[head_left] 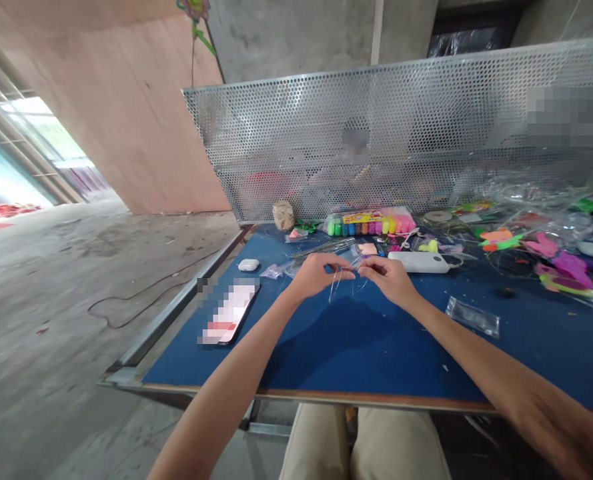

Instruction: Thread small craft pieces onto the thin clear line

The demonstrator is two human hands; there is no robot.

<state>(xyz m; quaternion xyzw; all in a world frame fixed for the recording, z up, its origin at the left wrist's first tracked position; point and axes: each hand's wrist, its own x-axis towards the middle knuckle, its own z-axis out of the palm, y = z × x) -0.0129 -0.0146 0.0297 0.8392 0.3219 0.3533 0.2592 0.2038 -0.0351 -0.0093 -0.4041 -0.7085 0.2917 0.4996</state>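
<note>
Head view: pinching thin strands (pixel 332 291) in the left hand (pixel 319 273), the nearer grip; dangling them steeply below, above the blue desk (pixel 326 367); with the right hand (pixel 387 275) curled just rightward, cannot tell whether holding any.

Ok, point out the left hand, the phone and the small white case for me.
Left hand (pixel 319 272), head view: back of the hand.
Phone (pixel 231 311), head view: middle of the screen.
Small white case (pixel 249 265), head view: middle of its shell.
</note>
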